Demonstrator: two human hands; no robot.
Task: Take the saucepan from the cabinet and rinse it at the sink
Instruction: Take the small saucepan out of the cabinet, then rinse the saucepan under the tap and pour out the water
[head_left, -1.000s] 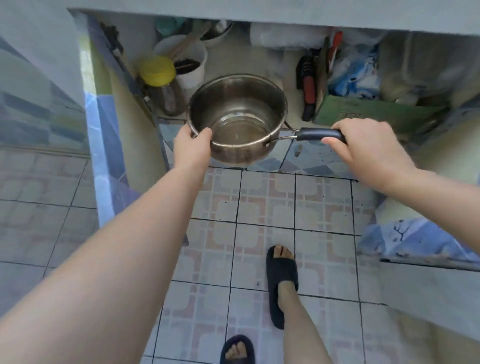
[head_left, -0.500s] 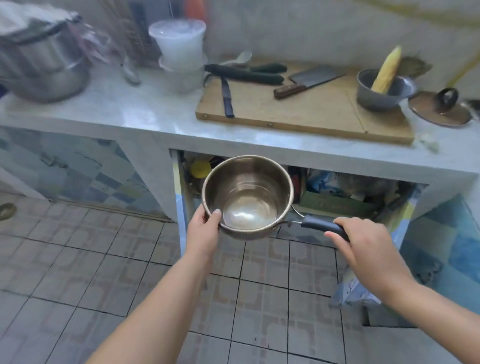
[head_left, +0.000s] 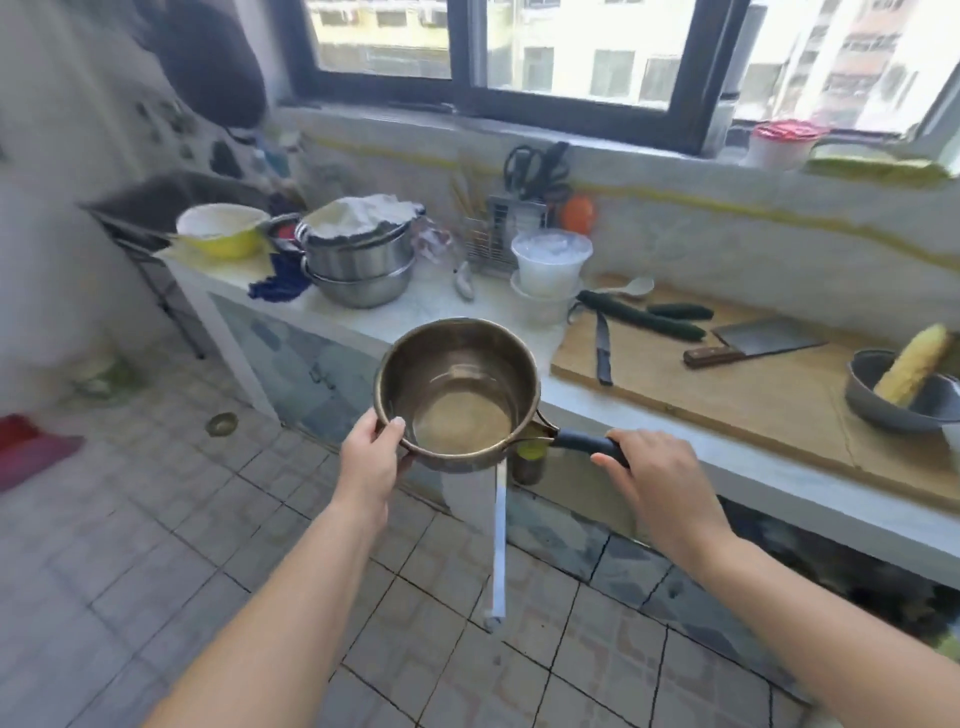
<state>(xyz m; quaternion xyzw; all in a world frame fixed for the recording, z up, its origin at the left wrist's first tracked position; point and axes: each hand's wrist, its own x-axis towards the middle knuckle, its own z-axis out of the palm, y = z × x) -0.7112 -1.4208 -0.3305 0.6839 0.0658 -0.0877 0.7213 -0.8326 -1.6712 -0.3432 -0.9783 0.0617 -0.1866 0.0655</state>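
A steel saucepan (head_left: 457, 395) with a black handle is held level in front of the counter edge, its inside bare and shiny. My left hand (head_left: 371, 460) grips the pan's left rim, thumb inside the rim. My right hand (head_left: 657, 480) is wrapped around the end of the black handle. The grey sink (head_left: 171, 200) stands at the far left against the wall, blurred. The open cabinet (head_left: 831, 561) lies under the counter at the lower right, its door edge (head_left: 500, 545) hanging below the pan.
The white counter (head_left: 415, 317) carries stacked steel pots (head_left: 358, 265), a yellow bowl (head_left: 221, 231), plastic tubs (head_left: 550, 270), a wooden cutting board (head_left: 727, 384) with a cleaver, a knife and cucumbers, and a grey bowl with corn (head_left: 904, 384). Tiled floor spreads to the left.
The pan has come out of the cabinet and risen to counter height. The view has lifted and swung left, bringing the window, the counter and the sink into sight. Both hands keep their grips.
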